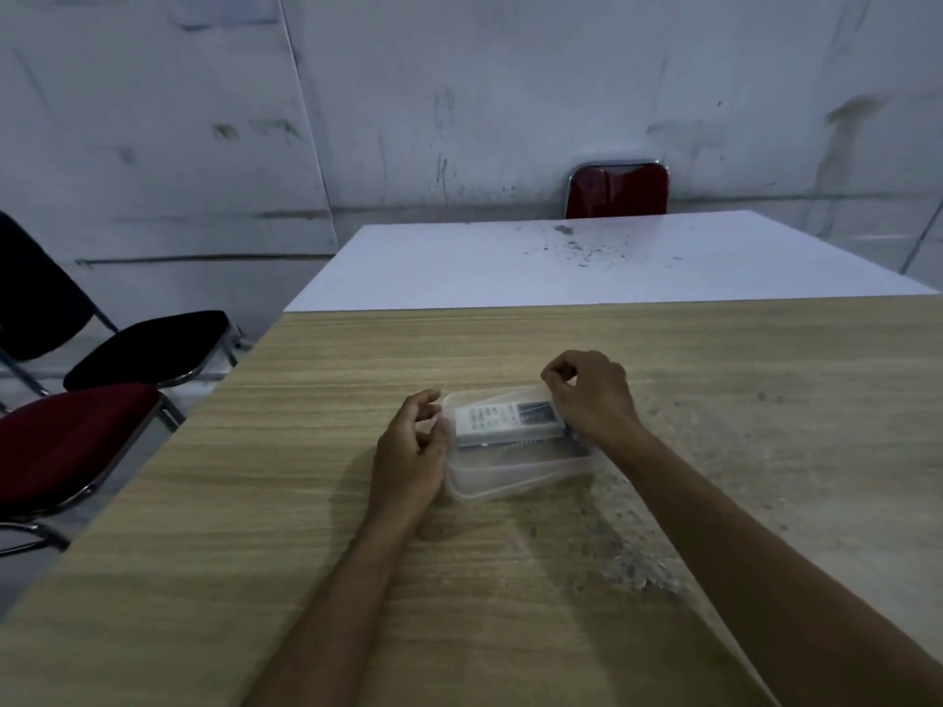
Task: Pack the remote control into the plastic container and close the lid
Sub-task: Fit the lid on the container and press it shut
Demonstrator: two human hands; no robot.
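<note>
The remote control (502,419) already lies inside the plastic container (515,477), which sits on the wood-grain surface (306,502), so the step in hand looks like seating the clear lid (515,395) onto the rim. The left hand (413,441) rests against the container's left end, fingers curled and pinching at the lid's edge there, while the right hand (587,395) is bent over the container's far right corner, thumb and fingers closed on that corner of the lid. Whether the lid is fully snapped down anywhere cannot be told, since the plastic is clear and the light is dim; the near edge of the container seems to show a doubled line, which suggests the lid may not yet be pressed home on that side. To do this well, the lid should first be squared to the rim all the way round the container, then pressed down corner by corner, working from the two held ends toward the near edge. One hand should steady the container against the surface so that it does not slide on the smooth top. Pressure belongs on the rim, not the middle of the lid, which would flex down onto the remote control lying along the container's far side
</note>
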